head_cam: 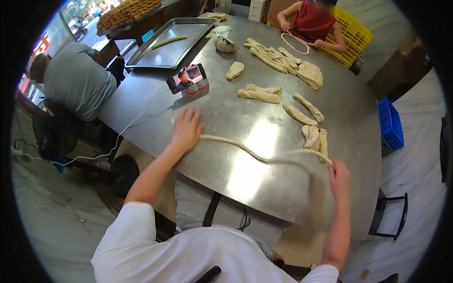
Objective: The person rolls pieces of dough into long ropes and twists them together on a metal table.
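Observation:
A long twisted rope of dough (244, 148) stretches across the steel table, partly raised towards its right end. My right hand (340, 175) pinches that end between thumb and fingers. At the other end, my left hand (187, 127) lies palm down with its fingers spread, the rope's tip beside or under the thumb side; whether it presses on the tip is hard to tell. Short dough pieces (311, 137) lie just behind the rope near my right hand. Farther back are two dough strips (300, 115), a pair of thicker dough rolls (260, 94) and a single dough lump (235, 70).
A phone on a stand (187, 78) has a white cable running off the left edge. A metal tray (173, 42) holds one dough twist. Across the steel table (219, 169), a person in red (311, 21) handles a dough strand near a dough pile (272, 56). Another person (78, 78) sits left.

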Tool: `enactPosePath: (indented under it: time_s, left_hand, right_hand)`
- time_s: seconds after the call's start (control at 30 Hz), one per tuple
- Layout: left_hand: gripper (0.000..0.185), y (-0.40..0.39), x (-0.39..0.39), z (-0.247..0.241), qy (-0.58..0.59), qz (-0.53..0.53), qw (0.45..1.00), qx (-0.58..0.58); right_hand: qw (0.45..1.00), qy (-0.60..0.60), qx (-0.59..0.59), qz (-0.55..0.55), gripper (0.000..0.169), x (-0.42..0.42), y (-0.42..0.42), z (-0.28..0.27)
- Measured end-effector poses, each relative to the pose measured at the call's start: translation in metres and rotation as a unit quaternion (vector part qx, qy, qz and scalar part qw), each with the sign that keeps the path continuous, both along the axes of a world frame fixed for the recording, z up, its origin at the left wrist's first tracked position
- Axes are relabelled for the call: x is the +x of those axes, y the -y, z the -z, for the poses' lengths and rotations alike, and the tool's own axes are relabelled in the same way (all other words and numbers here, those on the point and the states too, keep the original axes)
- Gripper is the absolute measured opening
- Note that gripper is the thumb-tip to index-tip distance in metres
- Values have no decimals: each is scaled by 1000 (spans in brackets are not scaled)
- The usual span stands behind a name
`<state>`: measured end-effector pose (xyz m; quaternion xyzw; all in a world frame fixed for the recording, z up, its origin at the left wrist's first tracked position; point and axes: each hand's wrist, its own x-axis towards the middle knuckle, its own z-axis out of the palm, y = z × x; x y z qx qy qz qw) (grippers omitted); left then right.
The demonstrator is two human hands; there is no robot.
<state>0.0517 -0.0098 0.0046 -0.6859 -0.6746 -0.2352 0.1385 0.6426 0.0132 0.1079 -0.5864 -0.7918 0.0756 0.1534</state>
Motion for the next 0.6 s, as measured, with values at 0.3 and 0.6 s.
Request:
enactPosePath:
  time_s: [0.3, 0.6]
  left_hand:
    - [9, 65, 17, -85, -45, 240, 970, 20]
    - [11, 1, -88, -45, -25, -63, 994, 81]
  right_hand:
    - [916, -313, -164, -188, 16, -12, 72, -100]
    - [963, -64, 19, 261, 37, 122, 34, 22]
